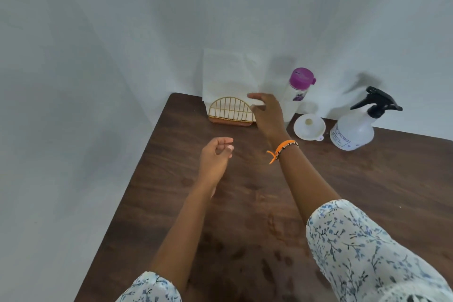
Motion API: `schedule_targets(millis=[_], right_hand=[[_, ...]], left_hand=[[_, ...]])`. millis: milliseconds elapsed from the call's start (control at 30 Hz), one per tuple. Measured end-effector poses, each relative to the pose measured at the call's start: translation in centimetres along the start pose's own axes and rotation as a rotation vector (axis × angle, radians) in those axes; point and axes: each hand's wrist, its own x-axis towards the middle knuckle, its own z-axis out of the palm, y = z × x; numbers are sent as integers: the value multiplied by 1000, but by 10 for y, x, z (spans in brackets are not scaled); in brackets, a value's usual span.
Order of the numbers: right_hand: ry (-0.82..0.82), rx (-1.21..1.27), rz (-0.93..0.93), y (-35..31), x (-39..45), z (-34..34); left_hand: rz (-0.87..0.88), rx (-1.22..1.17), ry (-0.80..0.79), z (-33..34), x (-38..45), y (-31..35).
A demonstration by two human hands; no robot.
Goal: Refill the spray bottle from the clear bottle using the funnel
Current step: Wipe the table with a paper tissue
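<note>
A white spray bottle [353, 131] with a black trigger head stands at the back right of the dark wooden table [245, 203]. Left of it lies a white funnel [309, 126], mouth up. Behind the funnel stands a clear bottle [295, 95] with a purple cap, against the wall. My right hand [266, 115], with an orange wristband, hovers with spread fingers just left of the clear bottle, holding nothing. Lower and to the left, my left hand [215, 157] hangs over the table with loosely curled fingers and is empty.
A gold wire napkin holder [230, 111] with white paper napkins stands at the table's back edge, left of my right hand. White walls close in behind and to the left. The table's left edge runs diagonally.
</note>
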Motion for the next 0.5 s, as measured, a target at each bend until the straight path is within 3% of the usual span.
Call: schedule_targets(millis=[300, 500], right_hand=[[77, -13, 31, 1, 39, 3], [198, 76, -76, -9, 41, 3]], left_hand=[[-63, -73, -57, 3, 34, -2], [-79, -90, -59, 3, 37, -6]])
